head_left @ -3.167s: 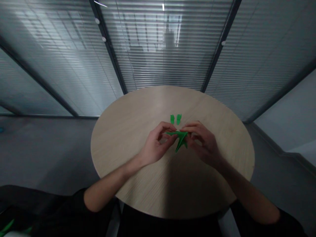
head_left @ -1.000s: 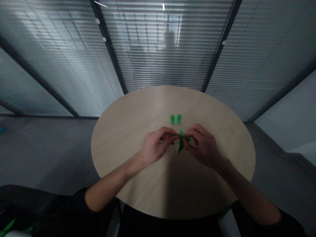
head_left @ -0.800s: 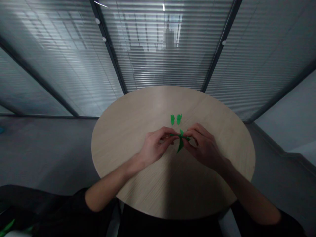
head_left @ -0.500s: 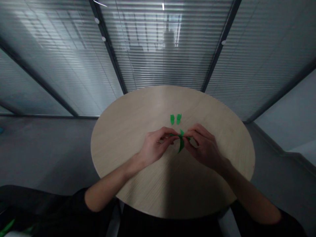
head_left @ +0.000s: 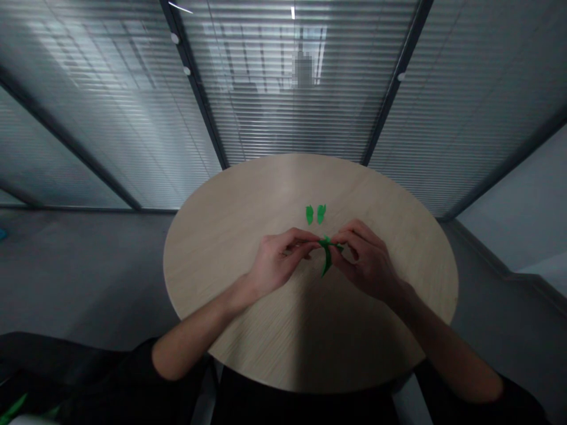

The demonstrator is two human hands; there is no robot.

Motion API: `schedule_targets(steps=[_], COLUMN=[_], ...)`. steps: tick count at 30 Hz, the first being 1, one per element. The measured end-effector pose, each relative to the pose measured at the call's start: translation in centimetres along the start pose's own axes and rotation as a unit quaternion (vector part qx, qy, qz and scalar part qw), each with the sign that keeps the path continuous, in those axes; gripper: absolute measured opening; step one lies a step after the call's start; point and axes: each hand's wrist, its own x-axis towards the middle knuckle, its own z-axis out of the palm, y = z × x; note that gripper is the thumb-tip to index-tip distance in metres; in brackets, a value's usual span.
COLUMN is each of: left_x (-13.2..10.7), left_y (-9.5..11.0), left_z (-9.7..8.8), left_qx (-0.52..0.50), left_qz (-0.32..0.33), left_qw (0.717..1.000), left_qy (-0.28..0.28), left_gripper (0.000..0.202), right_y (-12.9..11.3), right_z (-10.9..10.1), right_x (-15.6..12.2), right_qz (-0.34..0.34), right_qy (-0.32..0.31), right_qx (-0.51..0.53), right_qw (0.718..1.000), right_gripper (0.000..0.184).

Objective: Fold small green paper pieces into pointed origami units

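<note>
Above the middle of the table point(head_left: 230, 218), a thin green strip point(head_left: 327, 262) with a long curved tail hangs between my two hands. My left hand point(head_left: 279, 260) pinches its left side between thumb and fingers. On the other side, my right hand point(head_left: 365, 260) is closed on it with thumb and fingertips. The fingers cover part of the strip, so its full shape and material cannot be made out. Just beyond the hands lie two small green pieces, one on the left point(head_left: 309, 214) and one on the right point(head_left: 321, 213), side by side on the tabletop.
The round wooden table stands close to a glass wall with blinds point(head_left: 301, 118) and dark frames. At the bottom left, green leaf-like shapes point(head_left: 15, 407) show beside a white edge. A small blue thing point(head_left: 2, 234) lies on the floor at far left.
The strip's upper tip has dropped and looks shorter, while its lower tail has shifted slightly right. Both hands keep their pinch with only slight finger movement. The two small pieces are unmoved.
</note>
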Motion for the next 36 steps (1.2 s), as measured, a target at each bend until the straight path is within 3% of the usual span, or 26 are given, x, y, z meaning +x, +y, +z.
schedule_targets(steps=[18,30,32,36], left_x=[-0.46,-0.34,-0.25,-0.06], left_y=[-0.59,-0.73,-0.51,-0.31], left_z=[-0.13,-0.62,-0.59,-0.28], left_qx=[0.072,0.095,0.071,-0.003], left_qz=[0.055,0.110,0.093,0.037], left_qw=[0.996,0.989,0.993,0.999], left_qy=[-0.001,-0.026,-0.036,-0.024], left_gripper=[0.017,0.020,0.026,0.056], right_y=[0.10,0.36,0.53,0.62], right_z=[0.03,0.06,0.14,0.34], right_x=[0.03,-0.04,-0.10,-0.02], right_qz=[-0.019,-0.018,-0.008,0.017], right_qy=[-0.030,-0.009,0.008,0.047], right_qx=[-0.021,-0.013,-0.003,0.030], right_qw=[0.999,1.000,1.000,0.998], right_gripper=[0.004,0.005,0.005,0.010])
